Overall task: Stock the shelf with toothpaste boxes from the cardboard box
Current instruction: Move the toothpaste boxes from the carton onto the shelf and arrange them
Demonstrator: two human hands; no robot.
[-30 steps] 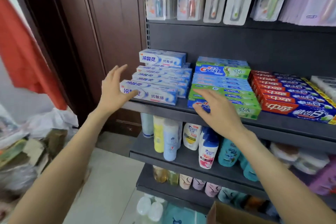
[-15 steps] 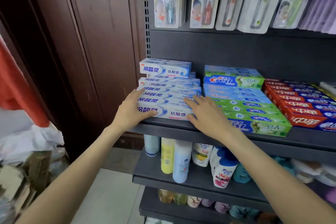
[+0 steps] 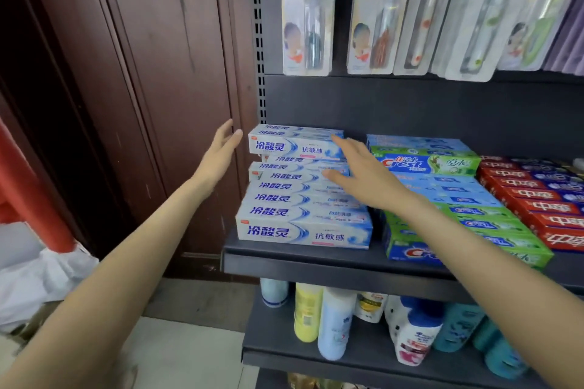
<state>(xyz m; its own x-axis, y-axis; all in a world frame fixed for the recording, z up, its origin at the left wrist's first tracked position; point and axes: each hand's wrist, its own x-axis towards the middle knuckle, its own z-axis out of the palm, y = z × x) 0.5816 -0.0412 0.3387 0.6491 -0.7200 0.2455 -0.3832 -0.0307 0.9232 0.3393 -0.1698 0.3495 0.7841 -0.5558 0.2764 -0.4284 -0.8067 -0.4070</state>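
White-and-blue toothpaste boxes (image 3: 303, 218) lie in stepped rows on the left end of the dark shelf (image 3: 316, 262). One more box (image 3: 294, 145) sits on top at the back. My left hand (image 3: 218, 158) is open just left of that top box, fingers spread, not touching it. My right hand (image 3: 360, 174) is open, its fingers resting on the right ends of the upper boxes. Neither hand holds anything. The cardboard box is out of view.
Green-and-blue Crest boxes (image 3: 442, 196) and red boxes (image 3: 537, 205) fill the shelf to the right. Toothbrush packs (image 3: 379, 9) hang above. Bottles (image 3: 335, 325) stand on the lower shelf. A brown wooden panel (image 3: 158, 73) is on the left, with white bags (image 3: 41, 278) on the floor.
Both hands let go of the front bottom box and rose to the top of the stack. My left hand has moved off to the side. The view has moved closer.
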